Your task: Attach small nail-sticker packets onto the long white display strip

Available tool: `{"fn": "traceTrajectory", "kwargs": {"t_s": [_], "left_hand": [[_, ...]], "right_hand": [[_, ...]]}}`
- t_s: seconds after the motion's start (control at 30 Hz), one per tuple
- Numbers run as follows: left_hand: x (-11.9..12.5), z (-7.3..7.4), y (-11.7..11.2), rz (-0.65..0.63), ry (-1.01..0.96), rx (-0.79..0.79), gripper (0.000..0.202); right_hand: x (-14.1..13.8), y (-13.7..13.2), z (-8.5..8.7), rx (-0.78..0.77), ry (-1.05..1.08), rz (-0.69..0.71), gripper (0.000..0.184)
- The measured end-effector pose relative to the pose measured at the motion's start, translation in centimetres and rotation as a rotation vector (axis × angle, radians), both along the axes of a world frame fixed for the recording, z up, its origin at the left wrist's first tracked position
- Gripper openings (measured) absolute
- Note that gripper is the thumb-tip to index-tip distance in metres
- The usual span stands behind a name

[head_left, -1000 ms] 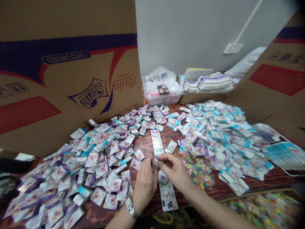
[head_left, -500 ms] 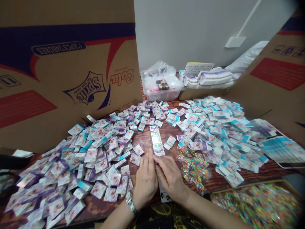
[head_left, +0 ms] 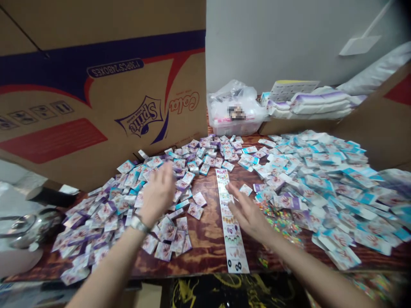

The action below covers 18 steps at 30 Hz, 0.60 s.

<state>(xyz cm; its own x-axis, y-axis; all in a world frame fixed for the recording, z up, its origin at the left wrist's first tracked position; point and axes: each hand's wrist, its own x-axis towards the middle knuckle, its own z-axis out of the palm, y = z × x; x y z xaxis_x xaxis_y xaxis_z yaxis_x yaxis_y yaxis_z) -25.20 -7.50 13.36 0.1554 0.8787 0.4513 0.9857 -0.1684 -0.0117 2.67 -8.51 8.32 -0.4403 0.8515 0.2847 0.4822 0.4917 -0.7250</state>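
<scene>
1. One long printed strip (head_left: pixel 231 222) lies flat on the tabletop (head_left: pixel 205 239), between the two heaps. Its long axis runs away from the person, the far end slanting a little to the left; black ovals mark the near end, a row of small purple and pink shapes the far end.
2. The right hand (head_left: pixel 248 214) is beside and partly over the strip's right edge, fingers spread and thumb apart, pointing forward and left. Nothing shows in its grasp; whether it touches the strip, I cannot tell.
3. The left hand (head_left: pixel 158 192), a watch (head_left: pixel 138 223) at its wrist, is over the left heap of small boxes (head_left: pixel 111 214). Its fingers stretch forward and slightly right; blur hides whether it has hold of anything.
4. Those boxes point in many directions, some flat, others tilted on neighbours.
5. A single carton (head_left: pixel 246 190) lies just beyond the right hand, near the right heap of cartons (head_left: pixel 321 175).
6. Colourful candy packets (head_left: pixel 279 220) lie to the right of that hand, before the right heap.
</scene>
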Motion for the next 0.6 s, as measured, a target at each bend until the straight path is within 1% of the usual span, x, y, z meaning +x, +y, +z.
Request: {"fn": "traceTrajectory", "kwargs": {"t_s": [0.07,0.1,0.13,0.17,0.2,0.23,0.27,0.3,0.33,0.4,0.43,0.47,0.53,0.6], "left_hand": [[-3.6,2.6,2.4,0.140,0.020,0.030,0.056],[-4.8,3.5,3.2,0.198,0.016,0.041,0.058],[-5.5,4.0,3.7,0.228,0.025,0.051,0.060],[-5.6,4.2,3.9,0.237,0.020,0.095,0.063],[-5.1,3.8,3.6,0.197,0.007,0.111,0.065],[-4.1,3.1,2.9,0.127,-0.020,0.108,0.067],[-2.5,2.0,1.9,0.026,-0.063,0.078,0.067],[-0.6,0.7,0.6,-0.075,-0.125,0.004,0.063],[1.5,-0.8,-0.9,-0.163,-0.187,-0.119,0.055],[5.8,-3.8,-3.8,-0.297,-0.326,-0.395,0.043],[7.7,-5.0,-5.1,-0.362,-0.404,-0.551,0.038],[9.3,-6.0,-6.2,-0.403,-0.482,-0.662,0.036],[11.6,-7.2,-7.8,-0.447,-0.614,-0.761,0.036],[12.5,-7.7,-8.6,-0.466,-0.735,-0.806,0.036]], "right_hand": [[1.4,2.1,-0.3,0.037,-0.082,-0.027,0.051],[2.1,3.0,-0.6,0.049,-0.145,-0.016,0.050],[2.7,3.7,-1.1,0.050,-0.219,0.010,0.051],[3.2,4.3,-1.6,0.048,-0.298,0.054,0.054],[3.6,4.6,-2.2,0.045,-0.375,0.113,0.058],[3.8,4.8,-2.8,0.042,-0.448,0.181,0.063],[3.9,4.9,-3.5,0.043,-0.513,0.246,0.069],[3.9,4.9,-4.1,0.047,-0.568,0.301,0.075],[3.7,4.9,-4.6,0.052,-0.614,0.340,0.079],[3.3,5.0,-5.6,0.066,-0.682,0.371,0.084],[3.1,5.1,-6.0,0.072,-0.704,0.377,0.085],[2.9,5.2,-6.4,0.076,-0.720,0.383,0.084],[2.6,5.3,-7.0,0.084,-0.741,0.387,0.082],[2.6,5.2,-7.5,0.099,-0.744,0.372,0.076]]}}
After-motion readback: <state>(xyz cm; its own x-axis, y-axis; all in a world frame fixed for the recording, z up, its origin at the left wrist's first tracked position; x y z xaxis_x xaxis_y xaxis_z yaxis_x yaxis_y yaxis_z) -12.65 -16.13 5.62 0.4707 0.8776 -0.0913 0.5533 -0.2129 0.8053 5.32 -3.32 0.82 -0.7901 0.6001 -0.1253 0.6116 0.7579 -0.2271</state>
